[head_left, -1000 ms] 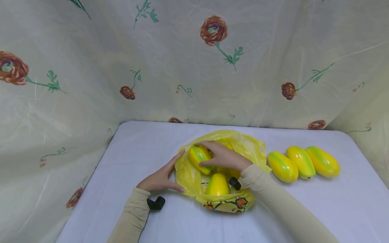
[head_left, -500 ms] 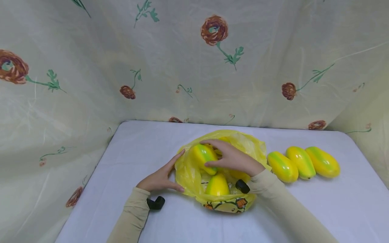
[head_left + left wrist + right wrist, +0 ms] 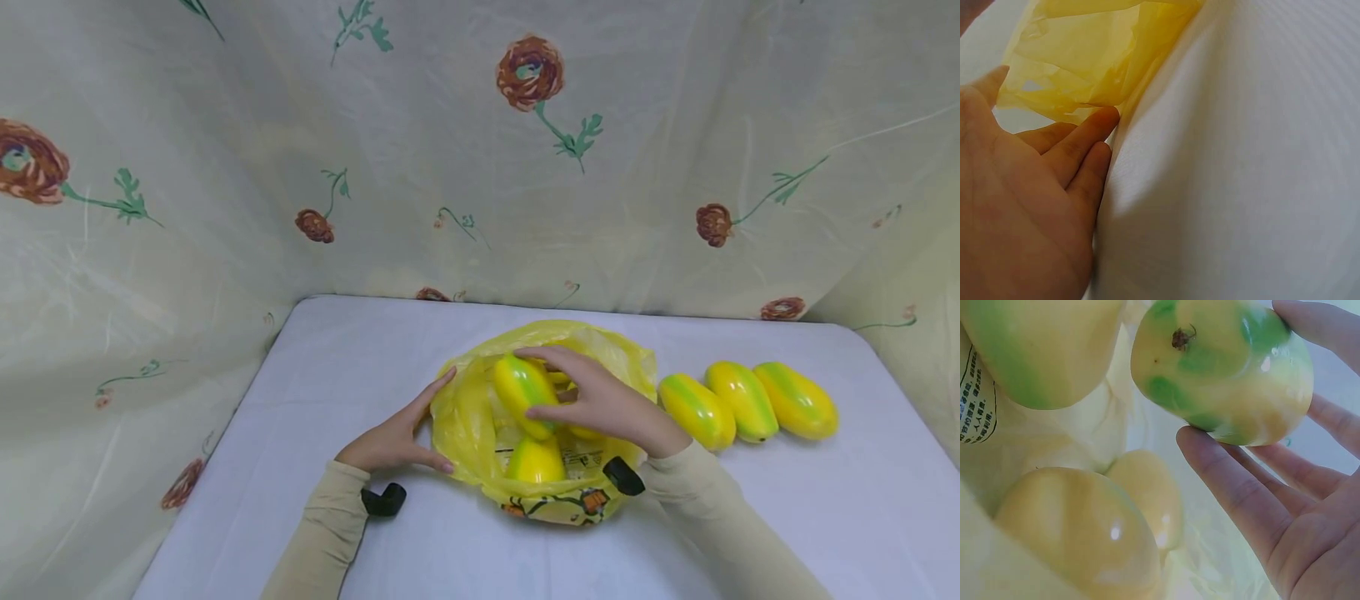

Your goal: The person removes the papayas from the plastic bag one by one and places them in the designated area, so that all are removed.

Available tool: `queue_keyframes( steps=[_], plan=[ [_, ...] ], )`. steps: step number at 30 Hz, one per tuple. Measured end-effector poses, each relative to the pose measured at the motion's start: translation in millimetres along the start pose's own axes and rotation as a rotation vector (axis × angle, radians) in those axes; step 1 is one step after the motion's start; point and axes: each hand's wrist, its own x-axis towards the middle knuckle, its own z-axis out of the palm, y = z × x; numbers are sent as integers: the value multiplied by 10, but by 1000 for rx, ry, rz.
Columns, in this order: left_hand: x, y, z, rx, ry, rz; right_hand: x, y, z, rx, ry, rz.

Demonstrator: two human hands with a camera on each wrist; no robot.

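My right hand (image 3: pixel 600 404) holds a yellow-green papaya (image 3: pixel 522 393) over the mouth of a yellow plastic bag (image 3: pixel 459 417). In the right wrist view the fingers curve round this held papaya (image 3: pixel 1222 369), whose brown stem end faces the camera. Inside the bag another papaya (image 3: pixel 536 462) stands near the front, and more yellow fruit (image 3: pixel 1079 531) lies deeper, partly hidden by the right hand in the head view. My left hand (image 3: pixel 393 433) is spread at the bag's left side, and in the left wrist view its fingertips (image 3: pixel 1107 117) touch the plastic.
Three more papayas (image 3: pixel 741 402) lie side by side on the white table (image 3: pixel 360 350), right of the bag. Behind the table hangs a flowered curtain (image 3: pixel 420 150). Black wrist cameras (image 3: pixel 384 500) sit below both wrists.
My right hand has moved to the right with the papaya in its grip, away from the bag's left side. The left hand and the three papayas on the table have stayed put.
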Motion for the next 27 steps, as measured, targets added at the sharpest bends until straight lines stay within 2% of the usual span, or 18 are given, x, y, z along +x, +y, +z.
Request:
queue_keyframes(
  steps=[10,27],
  plan=[
    [-3,7,-1,5,2,-4,-227,-41,-49,-10,82,-33],
    [-6,18,4,-3,5,-10,-558,87,-236,1,194,6]
  ],
)
